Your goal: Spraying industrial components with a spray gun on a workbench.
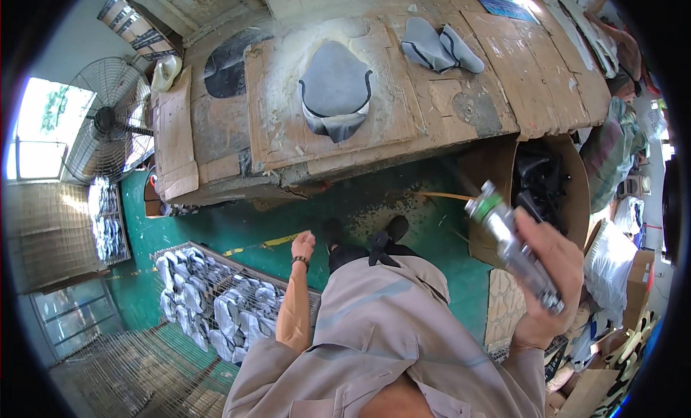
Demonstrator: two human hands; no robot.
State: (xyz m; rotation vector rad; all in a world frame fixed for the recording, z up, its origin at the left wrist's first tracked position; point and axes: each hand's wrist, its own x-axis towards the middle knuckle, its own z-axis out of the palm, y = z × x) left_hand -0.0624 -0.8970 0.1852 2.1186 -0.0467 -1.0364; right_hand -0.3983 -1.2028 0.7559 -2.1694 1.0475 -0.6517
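Observation:
Raised at my right side, my right hand (pixel 551 256) is wrapped round a metal spray gun (pixel 512 245) with a green ring near its end. My left hand (pixel 304 243) hangs low beside my body, a dark bracelet at the wrist. Its fingers are curled in and nothing shows in them. On the worktable ahead lies a grey fabric piece (pixel 335 79) shaped like a shoe upper, with dark edging and a folded lower end. Further right rest more grey pieces (pixel 430 47), folded and partly overlapping. Neither hand touches them.
Worn cardboard (pixel 270 130) with pale residue covers the table. An orange hose (pixel 443 195) runs behind the spray gun. Below right stands an open box (pixel 482 223) of black items. A wire rack (pixel 227 263) bears many grey pieces at lower left; a fan (pixel 105 119) stands left.

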